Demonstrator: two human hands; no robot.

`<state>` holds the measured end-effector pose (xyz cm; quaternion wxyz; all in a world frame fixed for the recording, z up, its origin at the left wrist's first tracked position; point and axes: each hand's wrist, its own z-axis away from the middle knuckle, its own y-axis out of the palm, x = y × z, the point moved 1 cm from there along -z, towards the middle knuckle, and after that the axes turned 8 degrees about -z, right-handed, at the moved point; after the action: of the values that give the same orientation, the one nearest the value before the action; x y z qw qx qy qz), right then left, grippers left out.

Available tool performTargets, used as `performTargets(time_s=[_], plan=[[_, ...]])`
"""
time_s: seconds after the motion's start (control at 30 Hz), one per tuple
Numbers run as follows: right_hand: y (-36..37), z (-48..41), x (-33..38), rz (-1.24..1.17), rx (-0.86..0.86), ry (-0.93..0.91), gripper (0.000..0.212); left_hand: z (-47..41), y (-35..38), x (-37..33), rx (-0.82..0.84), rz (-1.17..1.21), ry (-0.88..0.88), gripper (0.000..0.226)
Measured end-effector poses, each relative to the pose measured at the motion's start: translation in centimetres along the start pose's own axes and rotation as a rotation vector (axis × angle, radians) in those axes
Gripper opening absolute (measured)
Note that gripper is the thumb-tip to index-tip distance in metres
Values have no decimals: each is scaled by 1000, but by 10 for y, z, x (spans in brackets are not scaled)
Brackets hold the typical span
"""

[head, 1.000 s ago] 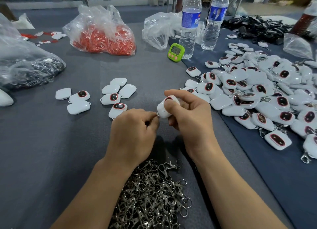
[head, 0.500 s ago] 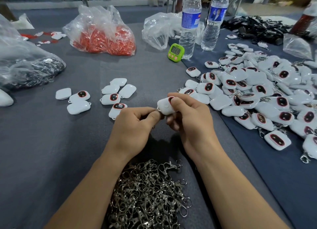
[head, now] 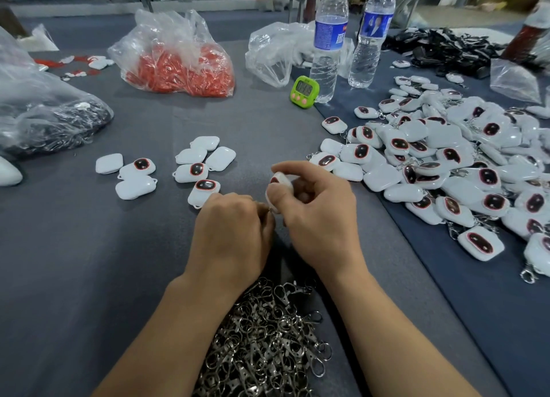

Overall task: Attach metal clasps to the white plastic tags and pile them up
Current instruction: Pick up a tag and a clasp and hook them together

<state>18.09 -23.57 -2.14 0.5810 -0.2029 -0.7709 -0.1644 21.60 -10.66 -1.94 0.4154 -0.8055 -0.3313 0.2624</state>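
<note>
Right hand [head: 320,215] pinches a small white plastic tag [head: 278,188] on edge, probably to expose its loop; left hand [head: 235,233] pinches something at it, likely a clasp, just beyond the silver metal clasp heap [head: 268,346].

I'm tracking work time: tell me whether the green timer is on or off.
On. The green timer shows dark digits on its screen; they are too blurred to read with certainty.

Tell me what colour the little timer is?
The timer is bright green with pink buttons; head view.
</note>
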Motion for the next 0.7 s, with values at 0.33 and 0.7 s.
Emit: performTargets(time_s=[0.33, 0.7], plan=[[-2, -10, 6, -539, -112, 417, 14, -9, 4, 6, 168, 763, -360, 31], [3, 0, 3, -85, 32, 101, 10, 0, 1, 4, 60, 147, -144, 30]])
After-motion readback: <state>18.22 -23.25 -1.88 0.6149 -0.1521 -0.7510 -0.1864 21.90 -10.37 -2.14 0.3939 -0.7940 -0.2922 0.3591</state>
